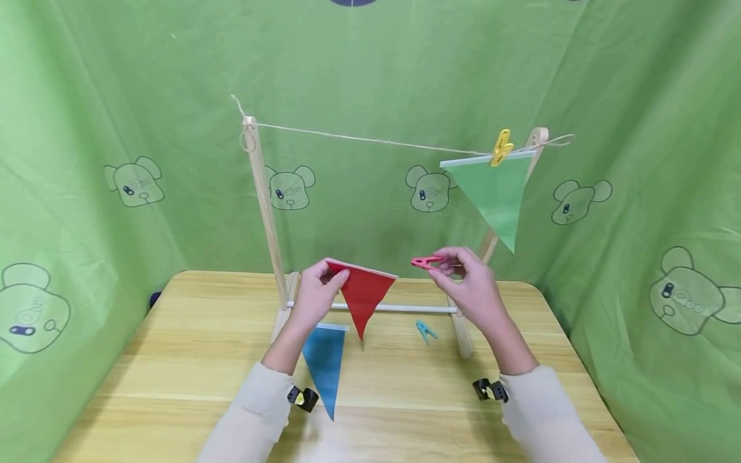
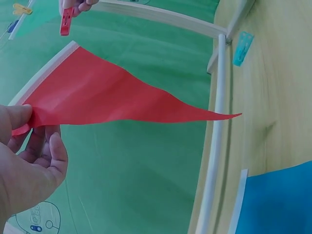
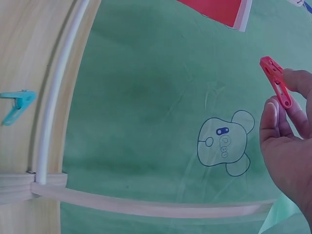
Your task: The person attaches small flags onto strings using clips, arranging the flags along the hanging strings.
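My left hand (image 1: 315, 292) pinches a red triangular pennant (image 1: 363, 292) by the left end of its white top edge; the pennant's point hangs down. In the left wrist view the thumb (image 2: 19, 117) presses on the red cloth's corner. Off to the right, my right hand (image 1: 471, 289) holds a red clothespin (image 1: 426, 262) between thumb and fingers, apart from the pennant. Above both hands runs a string (image 1: 359, 138). A green pennant (image 1: 494, 193) hangs at its right end, with a yellow clothespin (image 1: 501, 148) on its top edge.
The string is tied between two wooden posts (image 1: 266, 212), joined low down by a white rod (image 1: 413, 308). A blue pennant (image 1: 325, 360) lies on the wooden table (image 1: 405, 411) near my left wrist. A teal clothespin (image 1: 426, 331) lies near the right post's foot.
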A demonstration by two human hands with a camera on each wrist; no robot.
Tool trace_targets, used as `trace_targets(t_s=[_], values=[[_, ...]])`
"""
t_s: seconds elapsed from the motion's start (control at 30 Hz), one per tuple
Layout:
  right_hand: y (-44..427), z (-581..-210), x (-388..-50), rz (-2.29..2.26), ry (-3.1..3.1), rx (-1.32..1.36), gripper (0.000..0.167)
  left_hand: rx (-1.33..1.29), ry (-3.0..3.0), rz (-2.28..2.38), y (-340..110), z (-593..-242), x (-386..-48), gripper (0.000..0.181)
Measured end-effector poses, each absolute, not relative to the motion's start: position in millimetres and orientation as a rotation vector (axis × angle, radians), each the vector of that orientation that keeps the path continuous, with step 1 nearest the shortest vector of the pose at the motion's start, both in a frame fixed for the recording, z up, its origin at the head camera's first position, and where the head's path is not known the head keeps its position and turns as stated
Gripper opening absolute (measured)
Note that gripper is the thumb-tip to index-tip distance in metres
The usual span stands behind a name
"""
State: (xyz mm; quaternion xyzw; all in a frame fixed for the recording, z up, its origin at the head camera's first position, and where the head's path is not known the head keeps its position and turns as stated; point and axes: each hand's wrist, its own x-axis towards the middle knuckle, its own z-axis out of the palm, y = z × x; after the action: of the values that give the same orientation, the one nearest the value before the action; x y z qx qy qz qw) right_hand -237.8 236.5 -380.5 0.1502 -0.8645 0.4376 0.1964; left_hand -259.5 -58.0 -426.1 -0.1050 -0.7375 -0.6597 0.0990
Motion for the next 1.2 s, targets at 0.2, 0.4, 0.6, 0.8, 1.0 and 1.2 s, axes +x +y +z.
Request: trace_targets(t_s=[0.2, 0.4, 0.6, 0.8, 1.0, 1.2], values=[[232.2, -371.2, -239.8, 1.222, -2.393, 0.458, 0.036, -0.322, -2.182, -1.939, -56.8, -418.8, -261.4, 0.015], [231.1, -362.5, -241.5, 1.209, -2.364, 0.473, 0.034, -0.335, -2.185, -1.922, -56.5, -413.0, -262.0, 0.015], [230.6, -351.6, -242.3, 1.229, -2.332, 0.496, 0.033, -0.335, -2.171, -1.927, -54.8, -406.5, -262.6, 0.014], [230.9, -340.5, -243.1, 1.239, -2.309, 0.526, 0.036, -0.34, -2.139, -1.947, -52.3, -400.5, -263.9, 0.016], [230.5, -330.9, -244.2, 1.238, -2.256, 0.583, 0.035, -0.307, -2.122, -1.966, -49.9, -395.1, -266.7, 0.016], [230.3, -320.9, -244.4, 1.251, -2.22, 0.609, 0.035, -0.294, -2.087, -2.013, -47.7, -388.6, -269.5, 0.016]])
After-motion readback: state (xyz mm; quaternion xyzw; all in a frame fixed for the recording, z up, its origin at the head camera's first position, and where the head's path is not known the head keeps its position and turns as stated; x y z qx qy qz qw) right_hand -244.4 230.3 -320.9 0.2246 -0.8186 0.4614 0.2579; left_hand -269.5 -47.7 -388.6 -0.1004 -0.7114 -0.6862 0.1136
